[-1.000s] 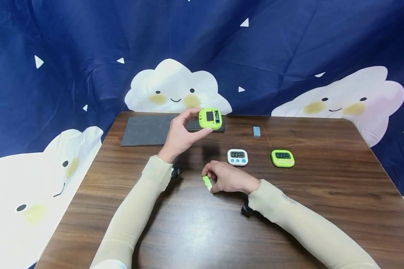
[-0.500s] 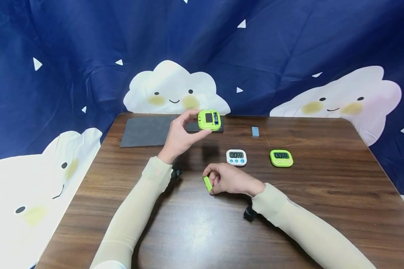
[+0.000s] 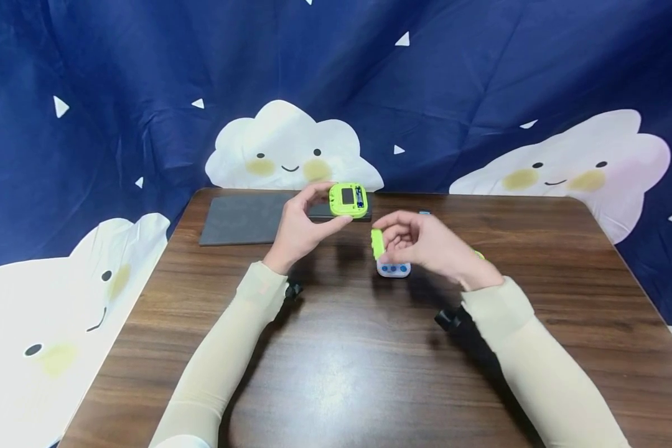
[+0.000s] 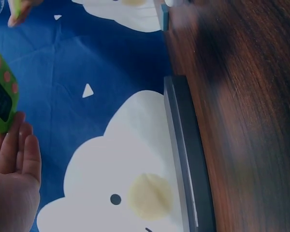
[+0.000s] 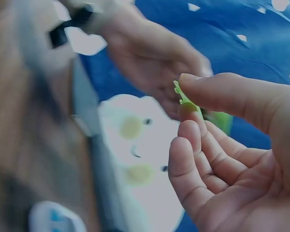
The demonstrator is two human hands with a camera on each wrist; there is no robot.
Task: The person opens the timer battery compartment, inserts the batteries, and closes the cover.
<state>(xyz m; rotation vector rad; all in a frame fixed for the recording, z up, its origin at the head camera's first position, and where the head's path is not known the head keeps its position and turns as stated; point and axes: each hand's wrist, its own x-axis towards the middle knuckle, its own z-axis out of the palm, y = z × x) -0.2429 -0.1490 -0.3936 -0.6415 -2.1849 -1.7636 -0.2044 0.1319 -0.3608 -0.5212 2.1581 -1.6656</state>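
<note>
In the head view my left hand (image 3: 299, 229) holds up a lime-green digital timer (image 3: 340, 207), gripping it by the edges between thumb and fingers. The timer's back faces me, its battery slot uncovered with a blue battery (image 3: 360, 197) inside. Pink buttons show on the front of the timer (image 4: 7, 79) in the left wrist view. My right hand (image 3: 434, 246) pinches a small lime-green battery cover (image 3: 377, 244), just right of and below the held timer. Little tabs line the cover's edge (image 5: 183, 98) in the right wrist view.
A white timer (image 3: 393, 270) with blue buttons lies under my right hand, partly hidden. Another green timer (image 3: 479, 254) is almost wholly covered by that hand. A small blue piece (image 3: 424, 212) peeks out behind it. A dark grey pad (image 3: 241, 218) lies at the table's back left.
My right hand has lifted the battery cover from near the table and moved it up and to the right, beside the held timer. My left hand stays in place.
</note>
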